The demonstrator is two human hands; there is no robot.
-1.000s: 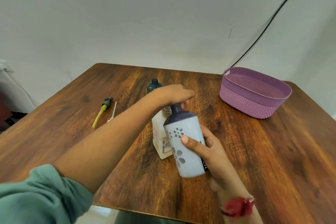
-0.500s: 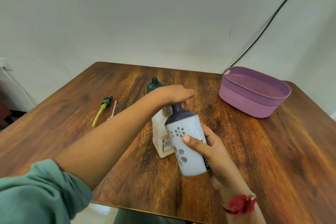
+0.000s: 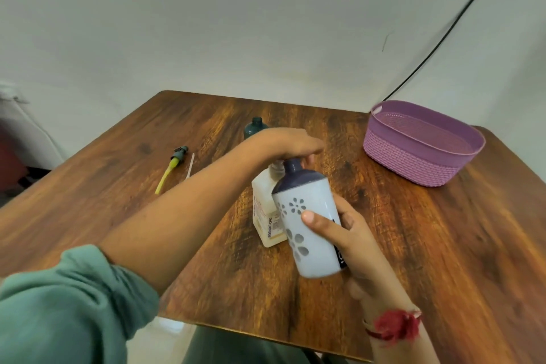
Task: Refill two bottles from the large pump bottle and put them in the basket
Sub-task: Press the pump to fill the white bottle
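My right hand (image 3: 351, 233) grips a white bottle (image 3: 313, 257) with grey flower marks and a dark purple neck, tilted so its mouth sits under my left hand. My left hand (image 3: 286, 142) lies over the top of the large cream pump bottle (image 3: 264, 204) and presses on its pump head, which is hidden beneath the hand. A small dark teal bottle (image 3: 254, 127) stands just behind my left wrist, uncapped. The purple woven basket (image 3: 413, 162) sits at the far right of the table with nothing visible in it.
A loose pump head with a yellow tube (image 3: 172, 168) and a thin clear tube (image 3: 190, 165) lie on the left of the wooden table (image 3: 443, 245). A black cable (image 3: 443, 35) runs down the wall behind the basket. The table's near edge is close to my body.
My left hand has flattened a little over the pump head. The white bottle stays tilted against the pump in my right hand.
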